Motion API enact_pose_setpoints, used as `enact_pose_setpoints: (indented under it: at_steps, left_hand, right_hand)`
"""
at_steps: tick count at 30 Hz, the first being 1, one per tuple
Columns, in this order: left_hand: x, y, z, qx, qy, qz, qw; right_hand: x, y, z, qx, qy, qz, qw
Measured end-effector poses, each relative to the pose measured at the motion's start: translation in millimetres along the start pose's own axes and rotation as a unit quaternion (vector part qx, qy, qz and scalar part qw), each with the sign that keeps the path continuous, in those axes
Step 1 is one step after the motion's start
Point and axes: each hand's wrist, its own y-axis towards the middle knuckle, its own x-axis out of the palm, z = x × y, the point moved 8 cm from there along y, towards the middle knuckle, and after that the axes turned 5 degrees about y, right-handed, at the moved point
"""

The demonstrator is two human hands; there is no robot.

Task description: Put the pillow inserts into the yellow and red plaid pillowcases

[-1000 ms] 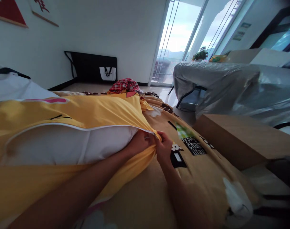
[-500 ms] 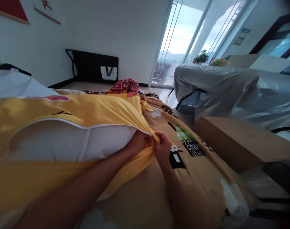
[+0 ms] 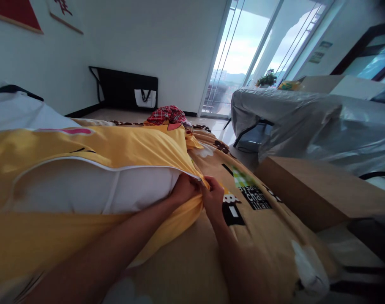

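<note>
A yellow pillowcase (image 3: 141, 145) with a long white-edged zip opening lies across the bed. Through the gap shows a white pillow (image 3: 84, 185) inside it. My left hand (image 3: 186, 188) is closed at the right end of the opening, partly inside the fabric, beside the zip's end. My right hand (image 3: 213, 192) pinches the yellow corner from the outside, fingers pressed together on the cloth. The two hands almost touch. What exactly the left fingertips grip is partly hidden by the cloth.
A tan patterned bedsheet (image 3: 192, 253) spreads under the pillow. Red plaid cloth (image 3: 167, 115) is bunched at the far side. To the right stand a cardboard box (image 3: 325, 185) and a plastic-covered table (image 3: 287, 101). Against the wall leans a black panel (image 3: 122, 86) near a white bag (image 3: 144, 98).
Both hands stay at the pillowcase's right corner, with only a slight shift of the right hand to the left. The pillow and opening look the same.
</note>
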Motion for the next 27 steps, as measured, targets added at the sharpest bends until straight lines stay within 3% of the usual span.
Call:
enact_pose_setpoints:
  at_steps: [5,9,11,21,27]
  left_hand:
    - [2.1,0.4,0.9,0.003,-0.020,-0.020,1.000]
    - [1.9,1.1,0.4,0.000,-0.017,-0.024,1.000]
    - [1.2,1.3,0.7,-0.002,-0.006,-0.022,1.000]
    - [-1.1,-2.5,9.4,0.039,0.085,-0.002,0.996]
    - [4.5,-5.7,17.5,0.073,0.169,-0.031,0.982]
  right_hand:
    - [-9.1,4.2,5.9,-0.006,-0.098,0.056,0.994]
    - [5.1,2.9,28.6,0.107,-0.027,-0.025,0.994]
    - [9.6,1.0,29.9,0.126,0.003,-0.049,0.991]
    - [13.8,1.2,14.5,0.053,-0.022,-0.123,0.991]
    - [7.4,3.0,10.2,0.049,-0.053,-0.100,0.992]
